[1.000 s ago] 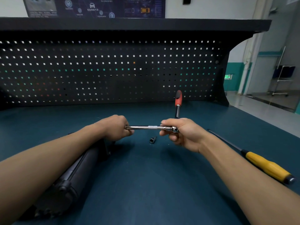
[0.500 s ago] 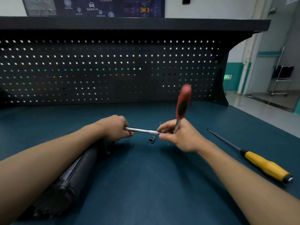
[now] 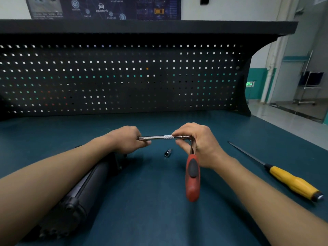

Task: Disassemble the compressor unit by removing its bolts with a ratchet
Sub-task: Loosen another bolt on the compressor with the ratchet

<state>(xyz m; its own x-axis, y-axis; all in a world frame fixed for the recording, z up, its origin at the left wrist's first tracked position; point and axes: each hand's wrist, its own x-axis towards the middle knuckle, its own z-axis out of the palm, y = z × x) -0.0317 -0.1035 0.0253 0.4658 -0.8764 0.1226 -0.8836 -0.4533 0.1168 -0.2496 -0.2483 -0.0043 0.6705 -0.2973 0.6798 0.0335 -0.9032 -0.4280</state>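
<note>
Plainly, the compressor unit (image 3: 76,189) lay on its side on the tabletop (image 3: 145,210), a dark cylinder under our left forearm, with nothing holding it and no tool on it; its bolts we could not make out from here. Just beyond its far end we held the ratchet (image 3: 192,178) in the air. Our right grip (image 3: 197,142) was curled round the head, the red handle hanging down toward us, and our left grip (image 3: 126,139) was closed round the free end of the extension bar (image 3: 158,138), which ran level between the two. Fingers hid the joint, so we could not tell whether the bar sat fully home on the drive. A small socket (image 3: 167,153) lay loose on the tabletop just below the bar, and a yellow-handled screwdriver (image 3: 291,181) lay well apart to the right. We judged the tool to be in assembly, with no bolt yet touched. A half-seated bar could drop off under load, the round socket could roll away if knocked, and the unbraced cylinder could turn with the first pull.
</note>
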